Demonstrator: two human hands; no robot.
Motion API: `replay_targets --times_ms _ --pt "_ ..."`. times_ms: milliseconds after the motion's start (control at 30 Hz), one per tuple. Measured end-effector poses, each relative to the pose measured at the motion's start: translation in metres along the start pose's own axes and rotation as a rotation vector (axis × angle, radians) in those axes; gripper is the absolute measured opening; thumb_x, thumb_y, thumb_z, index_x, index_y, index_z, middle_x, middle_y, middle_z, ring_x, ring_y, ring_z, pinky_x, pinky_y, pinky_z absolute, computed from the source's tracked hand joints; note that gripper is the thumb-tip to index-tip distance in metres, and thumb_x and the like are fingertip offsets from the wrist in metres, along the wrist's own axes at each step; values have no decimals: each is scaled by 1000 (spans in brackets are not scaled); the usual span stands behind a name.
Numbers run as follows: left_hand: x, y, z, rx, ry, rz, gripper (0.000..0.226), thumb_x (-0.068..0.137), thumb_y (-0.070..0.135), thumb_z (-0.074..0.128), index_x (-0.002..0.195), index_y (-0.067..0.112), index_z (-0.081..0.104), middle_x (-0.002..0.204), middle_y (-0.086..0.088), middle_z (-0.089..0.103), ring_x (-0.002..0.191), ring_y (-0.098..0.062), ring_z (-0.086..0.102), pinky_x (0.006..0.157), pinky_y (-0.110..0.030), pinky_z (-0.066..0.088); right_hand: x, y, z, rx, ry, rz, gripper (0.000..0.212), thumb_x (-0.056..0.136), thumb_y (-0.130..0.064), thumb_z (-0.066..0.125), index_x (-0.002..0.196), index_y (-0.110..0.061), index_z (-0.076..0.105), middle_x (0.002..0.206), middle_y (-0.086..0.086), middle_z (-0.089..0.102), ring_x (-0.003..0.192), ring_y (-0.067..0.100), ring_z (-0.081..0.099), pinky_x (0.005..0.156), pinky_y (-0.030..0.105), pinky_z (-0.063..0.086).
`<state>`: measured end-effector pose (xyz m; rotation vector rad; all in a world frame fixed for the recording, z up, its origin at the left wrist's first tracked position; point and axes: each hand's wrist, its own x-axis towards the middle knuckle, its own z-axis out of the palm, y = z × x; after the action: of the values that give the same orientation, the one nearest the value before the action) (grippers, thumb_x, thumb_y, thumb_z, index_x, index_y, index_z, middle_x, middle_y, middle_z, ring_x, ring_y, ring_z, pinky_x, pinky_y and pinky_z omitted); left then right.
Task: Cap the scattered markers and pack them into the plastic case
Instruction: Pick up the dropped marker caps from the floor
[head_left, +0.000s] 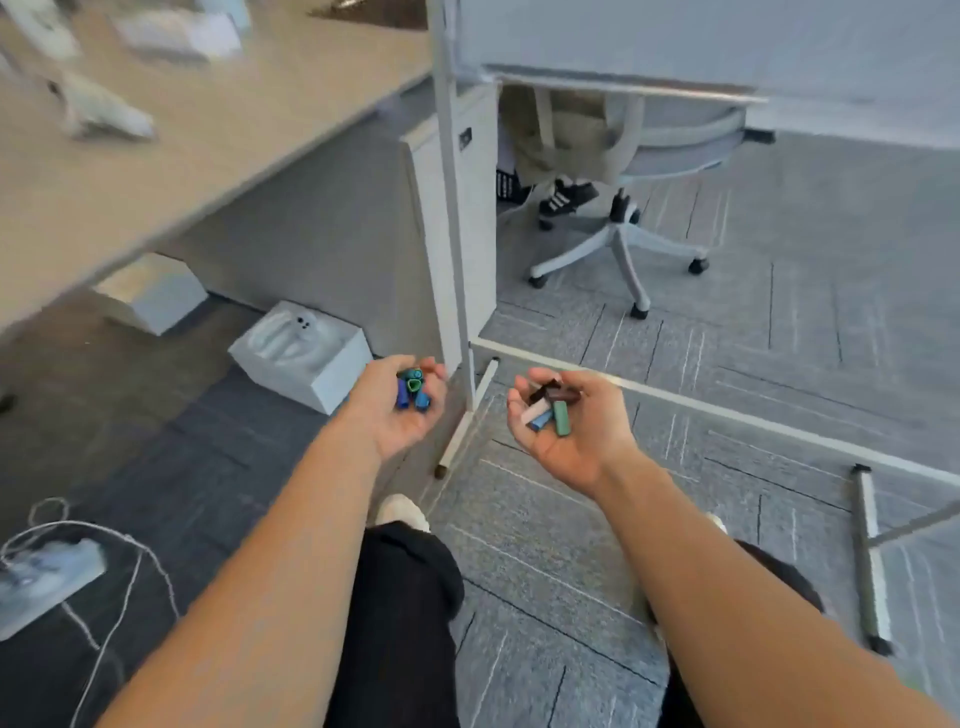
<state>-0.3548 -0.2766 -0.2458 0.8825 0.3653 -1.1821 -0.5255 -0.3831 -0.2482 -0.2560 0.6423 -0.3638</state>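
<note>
Both hands are held palm up in front of me over the carpet. My left hand (402, 410) cups a small bunch of marker caps (413, 395) in blue, teal and green, with the fingers curled round them. My right hand (571, 426) cups several more caps (550, 410): black, brown, pale pink, light blue and green, fingers curled at the far side. No markers and no plastic case can be made out; the things on the desk are blurred.
A wooden desk (156, 171) runs along the left with blurred white items. A white box (306, 353) sits under it. A whiteboard stand leg (452, 208) rises ahead. Beyond is an office chair (649, 171) with a seated person. A power strip (41, 577) lies lower left.
</note>
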Motion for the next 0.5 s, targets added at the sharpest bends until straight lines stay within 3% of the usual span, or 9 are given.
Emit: replay_targets --times_ms 67,167,267,333,500 --pt "-43 17 -6 -65 -55 -9 26 97 24 41 84 6 55 68 -6 57 41 -12 51 33 -18 43 -23 14 25 26 -8 -7 22 89 -13 46 79 -2 63 83 15 63 77 28 63 79 36 55" --pt "-109 37 -17 12 -115 3 24 95 30 42 82 14 54 60 2 55 36 -7 43 26 -15 29 -59 39 62 15 -70 11 18 88 -13 47 81 -4 60 83 14 62 77 27 63 84 36 53" --pt "-172 51 -23 111 -119 99 22 94 29 45 73 21 46 54 8 48 31 -4 31 24 -14 18 -90 62 97 -54 -110 36 23 93 -20 46 77 -7 55 83 12 59 71 24 59 62 30 52" --pt "-212 54 -28 139 -120 177 26 93 29 46 68 24 42 52 11 44 30 -4 27 24 -15 14 -112 74 117 -130 -160 47 26 98 -23 45 76 -10 50 78 8 57 60 17 52 47 22 44" --pt "-291 57 -39 196 -66 366 32 95 27 43 64 25 41 49 10 39 29 -5 22 25 -14 11 -152 96 153 -296 -339 89 35 104 -32 42 74 -16 44 64 -2 39 46 8 35 32 17 23"
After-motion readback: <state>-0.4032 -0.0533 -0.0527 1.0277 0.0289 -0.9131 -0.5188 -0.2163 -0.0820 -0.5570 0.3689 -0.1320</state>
